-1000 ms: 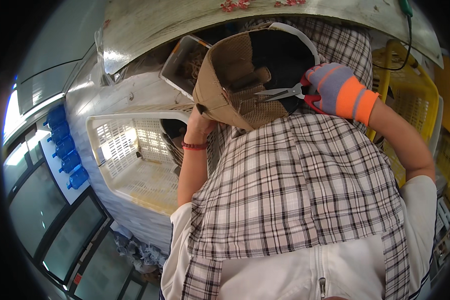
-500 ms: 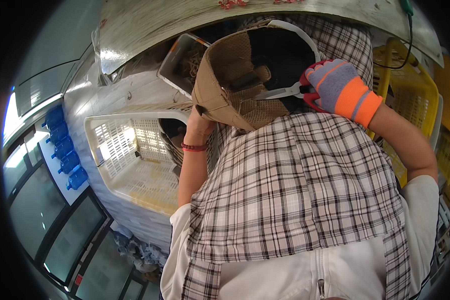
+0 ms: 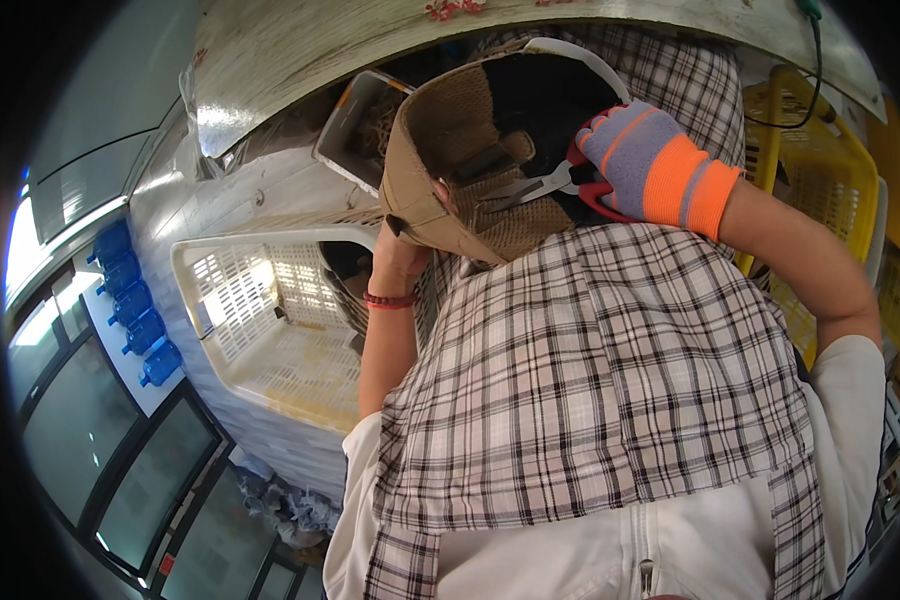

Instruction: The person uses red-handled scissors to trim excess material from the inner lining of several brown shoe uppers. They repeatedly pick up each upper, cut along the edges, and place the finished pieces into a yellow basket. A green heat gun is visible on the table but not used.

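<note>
On my lap lies a hat-shaped fabric piece, tan with a black part inside and a white edge at the far right. My left hand grips its near left side, the palm outside and a fingertip showing over the inner side. Next to that hand is a small dark tab on the fabric. In a grey and orange knit glove, my right hand holds red-handled scissors. Their metal blades point left inside the piece, against its tan lining; the tips are hard to make out there.
A worktable spans the far side. A grey bin with tan scraps stands under it. To my left is a white plastic basket with dark items; yellow baskets stand at right. A black cable hangs from the table.
My right hand has moved left with the scissors, deeper into the piece. A fingertip of my left hand now shows on the inner side. The fabric piece has shifted slightly left.
</note>
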Available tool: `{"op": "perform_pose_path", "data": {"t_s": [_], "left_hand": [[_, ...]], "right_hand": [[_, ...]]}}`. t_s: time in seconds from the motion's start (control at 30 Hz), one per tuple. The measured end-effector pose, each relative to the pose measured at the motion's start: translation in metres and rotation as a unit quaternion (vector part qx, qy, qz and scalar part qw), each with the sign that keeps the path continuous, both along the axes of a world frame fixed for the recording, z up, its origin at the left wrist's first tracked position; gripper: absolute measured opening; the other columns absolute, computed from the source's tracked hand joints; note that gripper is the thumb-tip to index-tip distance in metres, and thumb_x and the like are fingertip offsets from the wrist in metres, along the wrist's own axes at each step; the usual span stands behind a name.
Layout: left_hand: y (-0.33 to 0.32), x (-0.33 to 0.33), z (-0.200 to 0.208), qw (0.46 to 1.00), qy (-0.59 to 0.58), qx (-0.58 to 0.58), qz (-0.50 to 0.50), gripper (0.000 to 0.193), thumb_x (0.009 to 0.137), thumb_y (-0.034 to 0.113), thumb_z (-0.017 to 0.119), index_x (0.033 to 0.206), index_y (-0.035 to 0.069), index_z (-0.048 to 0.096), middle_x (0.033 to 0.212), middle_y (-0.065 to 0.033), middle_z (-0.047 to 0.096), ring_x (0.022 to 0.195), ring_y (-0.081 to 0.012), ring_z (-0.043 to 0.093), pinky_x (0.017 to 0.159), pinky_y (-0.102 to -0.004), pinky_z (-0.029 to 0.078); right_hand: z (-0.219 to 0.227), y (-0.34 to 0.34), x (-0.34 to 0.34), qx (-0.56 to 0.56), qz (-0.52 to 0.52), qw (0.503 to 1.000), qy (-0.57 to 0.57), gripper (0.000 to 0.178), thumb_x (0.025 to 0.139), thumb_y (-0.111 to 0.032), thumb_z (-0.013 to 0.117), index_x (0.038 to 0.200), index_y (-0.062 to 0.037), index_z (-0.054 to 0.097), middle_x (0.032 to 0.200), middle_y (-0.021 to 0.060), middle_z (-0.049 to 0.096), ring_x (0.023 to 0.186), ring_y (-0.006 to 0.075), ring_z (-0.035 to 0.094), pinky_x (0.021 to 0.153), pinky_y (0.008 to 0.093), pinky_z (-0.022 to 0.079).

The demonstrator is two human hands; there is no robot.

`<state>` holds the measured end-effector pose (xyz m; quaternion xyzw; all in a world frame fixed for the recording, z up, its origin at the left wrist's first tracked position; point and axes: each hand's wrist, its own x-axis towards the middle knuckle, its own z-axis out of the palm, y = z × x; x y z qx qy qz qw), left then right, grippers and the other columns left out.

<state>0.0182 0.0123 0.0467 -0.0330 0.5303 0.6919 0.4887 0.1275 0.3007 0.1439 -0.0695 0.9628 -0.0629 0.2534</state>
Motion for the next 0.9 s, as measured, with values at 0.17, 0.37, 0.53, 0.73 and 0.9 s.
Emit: {"op": "perform_pose_path", "data": {"t_s": [0.17, 0.37, 0.53, 0.73, 0.9], "left_hand": [[-0.001, 0.003, 0.000, 1.000, -0.001, -0.007, 0.007, 0.019, 0.080, -0.002, 0.068, 0.089, 0.007, 0.055, 0.084, 0.0042, 0.054, 0.076, -0.0054, 0.053, 0.068, -0.0187, 0.043], [-0.002, 0.001, -0.003, 1.000, 0.013, 0.017, -0.002, 0.020, 0.078, -0.002, 0.069, 0.089, 0.008, 0.055, 0.084, 0.0050, 0.052, 0.075, -0.0035, 0.051, 0.067, -0.0170, 0.041], [0.001, 0.003, -0.001, 1.000, -0.001, -0.001, 0.014, 0.021, 0.078, -0.002, 0.070, 0.088, 0.008, 0.055, 0.084, 0.0051, 0.052, 0.075, -0.0038, 0.051, 0.066, -0.0167, 0.041], [0.002, 0.003, 0.001, 1.000, -0.002, -0.001, 0.016, 0.021, 0.077, -0.002, 0.071, 0.088, 0.007, 0.055, 0.083, 0.0045, 0.053, 0.073, -0.0043, 0.051, 0.066, -0.0167, 0.041], [0.003, 0.003, 0.002, 1.000, -0.002, -0.006, 0.020, 0.022, 0.077, -0.002, 0.071, 0.088, 0.007, 0.055, 0.083, 0.0044, 0.053, 0.073, -0.0044, 0.051, 0.066, -0.0167, 0.041]], "right_hand": [[-0.010, 0.006, -0.002, 0.010, 0.029, 0.999, -0.019, 0.038, 0.079, -0.032, 0.071, 0.107, -0.0071, 0.066, 0.079, 0.0060, 0.069, 0.072, 0.0214, 0.069, 0.059, 0.0334, 0.054], [-0.007, 0.011, -0.011, 0.031, 0.037, 0.998, -0.035, 0.034, 0.081, -0.030, 0.068, 0.104, -0.0064, 0.066, 0.071, 0.0049, 0.067, 0.063, 0.0203, 0.068, 0.051, 0.0333, 0.053], [-0.012, 0.010, -0.010, 0.046, 0.070, 0.996, 0.009, 0.032, 0.080, -0.029, 0.068, 0.104, -0.0070, 0.067, 0.071, 0.0061, 0.067, 0.062, 0.0193, 0.068, 0.051, 0.0320, 0.053], [0.002, 0.005, -0.016, 0.037, 0.051, 0.997, -0.040, 0.026, 0.078, -0.028, 0.069, 0.095, -0.0079, 0.071, 0.065, 0.0070, 0.066, 0.058, 0.0197, 0.067, 0.050, 0.0317, 0.053], [0.011, 0.004, -0.016, 0.022, 0.067, 0.997, -0.023, 0.019, 0.079, -0.028, 0.068, 0.078, -0.0095, 0.073, 0.065, 0.0065, 0.066, 0.058, 0.0201, 0.067, 0.050, 0.0322, 0.052]]}}
